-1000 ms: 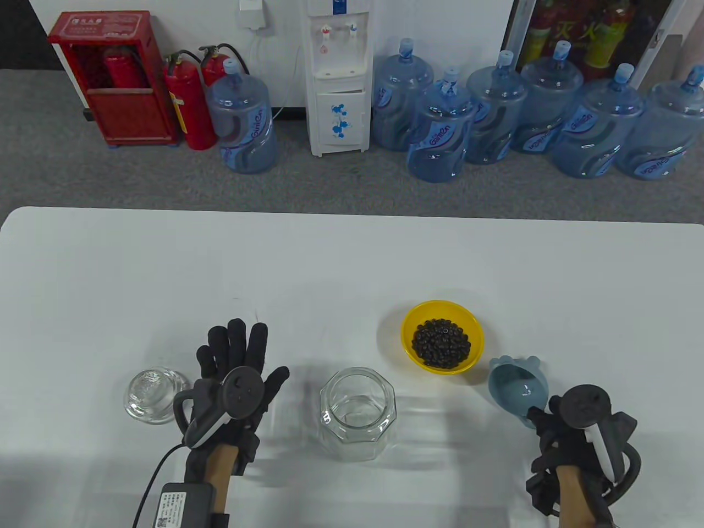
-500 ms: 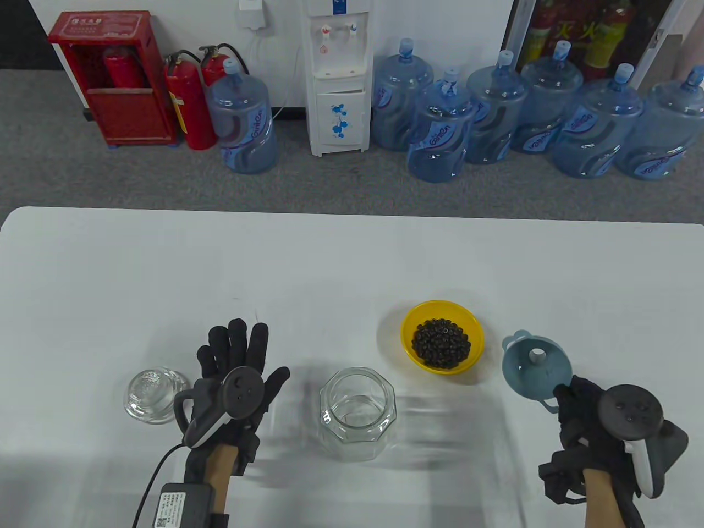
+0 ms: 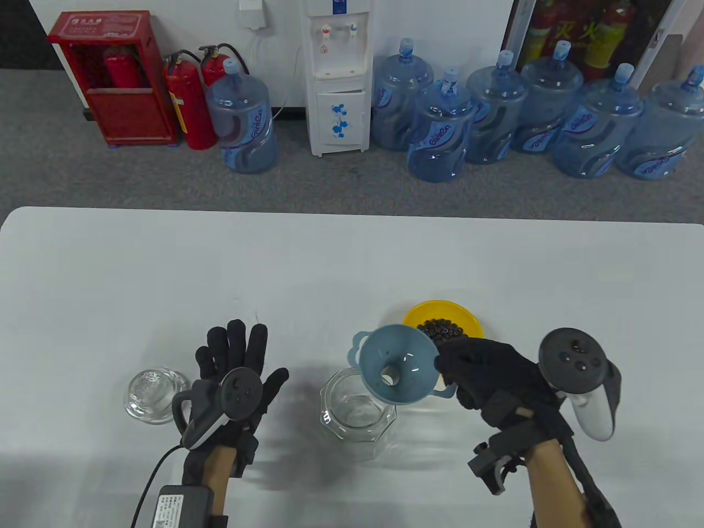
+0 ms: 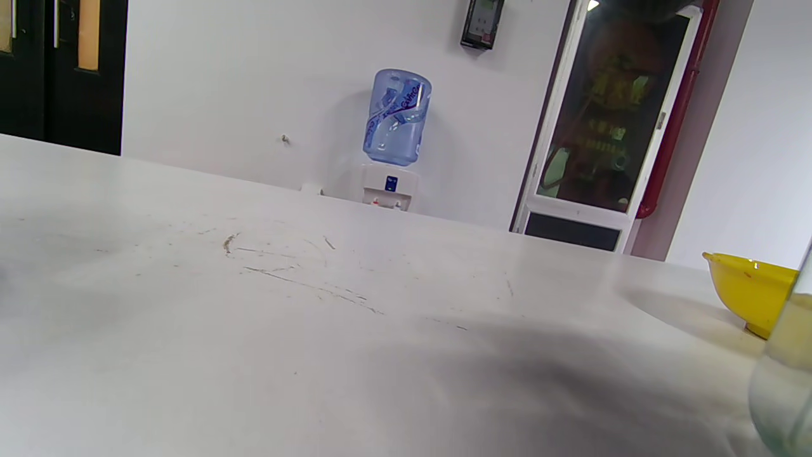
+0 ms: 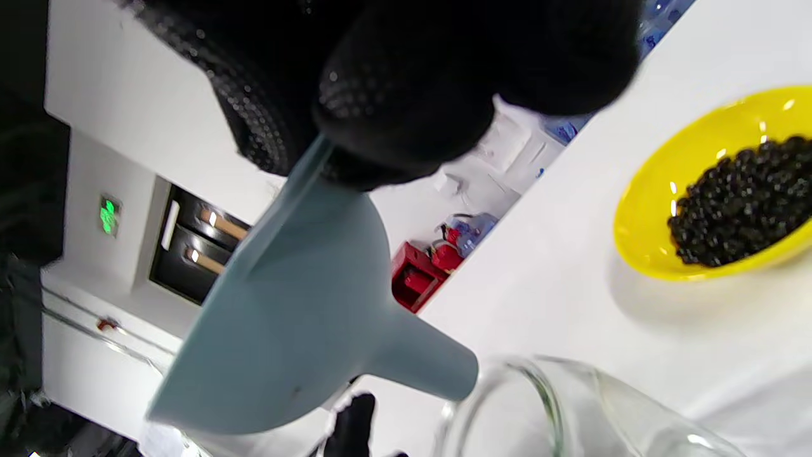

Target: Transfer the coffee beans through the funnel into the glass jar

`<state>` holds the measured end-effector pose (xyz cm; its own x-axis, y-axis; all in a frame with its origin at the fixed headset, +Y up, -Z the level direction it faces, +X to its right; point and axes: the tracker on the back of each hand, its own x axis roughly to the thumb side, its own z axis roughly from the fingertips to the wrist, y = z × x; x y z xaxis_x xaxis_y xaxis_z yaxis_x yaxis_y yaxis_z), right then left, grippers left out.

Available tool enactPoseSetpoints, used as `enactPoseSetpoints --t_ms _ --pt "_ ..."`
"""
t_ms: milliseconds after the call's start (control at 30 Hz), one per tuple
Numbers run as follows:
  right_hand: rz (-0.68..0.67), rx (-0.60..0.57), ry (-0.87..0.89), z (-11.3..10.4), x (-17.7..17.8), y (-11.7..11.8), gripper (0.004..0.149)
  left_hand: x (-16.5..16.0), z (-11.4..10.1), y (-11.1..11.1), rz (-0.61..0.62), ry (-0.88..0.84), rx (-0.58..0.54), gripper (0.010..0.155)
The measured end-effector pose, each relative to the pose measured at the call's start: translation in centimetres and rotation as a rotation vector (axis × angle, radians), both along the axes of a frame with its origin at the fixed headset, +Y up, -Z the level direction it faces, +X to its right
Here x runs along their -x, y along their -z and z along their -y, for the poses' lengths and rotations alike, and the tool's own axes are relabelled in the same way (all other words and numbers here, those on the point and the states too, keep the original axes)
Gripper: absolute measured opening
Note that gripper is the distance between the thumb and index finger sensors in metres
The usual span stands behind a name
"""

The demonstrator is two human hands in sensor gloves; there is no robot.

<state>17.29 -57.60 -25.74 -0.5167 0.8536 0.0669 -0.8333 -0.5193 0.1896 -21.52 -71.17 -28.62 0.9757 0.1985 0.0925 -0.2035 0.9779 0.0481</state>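
Observation:
My right hand [image 3: 456,368] pinches the rim of a blue-grey funnel [image 3: 395,369] and holds it in the air over the far right edge of the open glass jar [image 3: 357,421]. In the right wrist view the funnel [image 5: 304,317] is tilted, its spout just above the jar's rim [image 5: 507,381], not inside it. The yellow bowl [image 3: 467,319] of dark coffee beans [image 3: 440,329] stands behind the funnel, partly hidden by my hand; it also shows in the right wrist view [image 5: 641,216]. My left hand [image 3: 236,357] rests flat on the table, fingers spread, left of the jar.
The glass jar lid [image 3: 154,395] lies on the table left of my left hand. The yellow bowl [image 4: 748,292] and the jar's side [image 4: 786,381] show at the right edge of the left wrist view. Water bottles and a dispenser stand on the floor beyond the table.
My right hand has lifted the funnel from the table at the right and carried it left to above the jar. The left hand has not moved.

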Motion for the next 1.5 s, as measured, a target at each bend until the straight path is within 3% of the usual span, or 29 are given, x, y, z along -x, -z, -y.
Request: enactPoseSetpoints --t_ms 200,400,700,800,900,1033,1200,1333,1500 --pt "-0.088 0.119 -0.058 3.6 3.0 2.8 0.041 0.2 0.0 -0.2 -0.003 -0.004 0.009 0.078" --pt "-0.097 0.187 -0.1 6.1 3.5 4.2 0.04 0.4 0.0 -0.1 -0.008 -0.005 0.018 0.078" --pt "-0.115 0.193 -0.078 7.3 3.4 4.2 0.04 0.4 -0.1 -0.1 -0.014 0.003 0.032 0.078" --pt "-0.134 0.2 -0.084 7.2 2.9 4.2 0.046 0.5 -0.1 -0.1 -0.016 0.003 0.033 0.078" --pt "-0.056 0.176 -0.068 7.0 1.3 4.4 0.056 0.5 -0.1 0.0 -0.016 0.005 0.035 0.078" --pt "0.148 0.102 -0.121 7.1 -1.4 4.9 0.062 0.5 -0.1 0.0 -0.016 0.009 0.034 0.078" --pt "0.426 0.03 -0.279 9.0 -4.3 5.5 0.067 0.5 -0.1 0.0 -0.018 0.012 0.034 0.078" --pt "0.528 0.062 -0.412 11.3 -5.1 6.4 0.067 0.5 -0.1 0.0 -0.018 0.013 0.035 0.078" --pt "0.562 0.168 -0.548 14.0 -4.6 7.7 0.071 0.5 -0.1 0.1 -0.017 0.014 0.036 0.078"
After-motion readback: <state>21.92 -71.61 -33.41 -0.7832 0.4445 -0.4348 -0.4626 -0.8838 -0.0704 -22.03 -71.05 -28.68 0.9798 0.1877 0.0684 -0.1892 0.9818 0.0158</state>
